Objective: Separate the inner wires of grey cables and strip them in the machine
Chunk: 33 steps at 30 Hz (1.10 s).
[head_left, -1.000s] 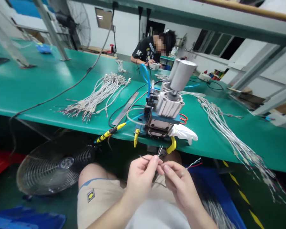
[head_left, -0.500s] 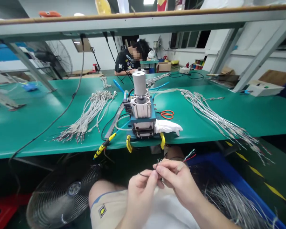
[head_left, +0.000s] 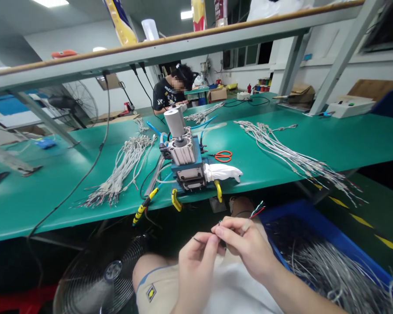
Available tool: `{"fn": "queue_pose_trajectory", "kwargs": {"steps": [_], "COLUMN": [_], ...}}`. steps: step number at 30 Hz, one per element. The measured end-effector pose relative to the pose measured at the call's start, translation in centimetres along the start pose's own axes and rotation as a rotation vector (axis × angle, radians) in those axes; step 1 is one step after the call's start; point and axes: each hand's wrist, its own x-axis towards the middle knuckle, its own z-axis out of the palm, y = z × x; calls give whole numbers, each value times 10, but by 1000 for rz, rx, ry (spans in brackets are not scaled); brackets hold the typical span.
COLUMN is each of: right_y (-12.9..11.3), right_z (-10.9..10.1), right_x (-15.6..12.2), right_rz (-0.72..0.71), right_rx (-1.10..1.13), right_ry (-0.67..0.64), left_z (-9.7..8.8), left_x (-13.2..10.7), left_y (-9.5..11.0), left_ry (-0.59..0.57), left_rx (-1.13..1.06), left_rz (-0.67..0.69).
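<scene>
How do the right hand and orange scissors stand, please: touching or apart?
Apart: the head view shows the table edge between the right hand and the scissors.

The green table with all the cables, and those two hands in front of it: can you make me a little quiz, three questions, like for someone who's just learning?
1. True or false: the orange-handled scissors lie on the green table.

2. Fill in the missing word: among the wires sticking out by the right hand, one is bright ____.

3. Which hand is nearer the blue bin: the left hand or the right?

Key: 1. True. 2. Red. 3. The right hand.
</scene>
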Motion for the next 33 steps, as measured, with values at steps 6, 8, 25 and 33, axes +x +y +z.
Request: {"fn": "queue_pose_trajectory", "kwargs": {"steps": [6,8,25,33], "right_y": [-2,-3,0,-4], "right_z": [-10,-10,2,4], "right_x": [14,14,-3,0], "right_rz": [-45,13,50,65], "right_rx": [173,212,44,63], "right_ry": [230,172,-17,-5], "left_z": [2,3,4,1], "left_x": [-9,-10,-9,-5], "left_y": [0,2,8,-2], "left_ry": [107,132,18,-17], "left_rx": [56,11,-33,-29], "left_rz": [-22,-31,-40,5]}}
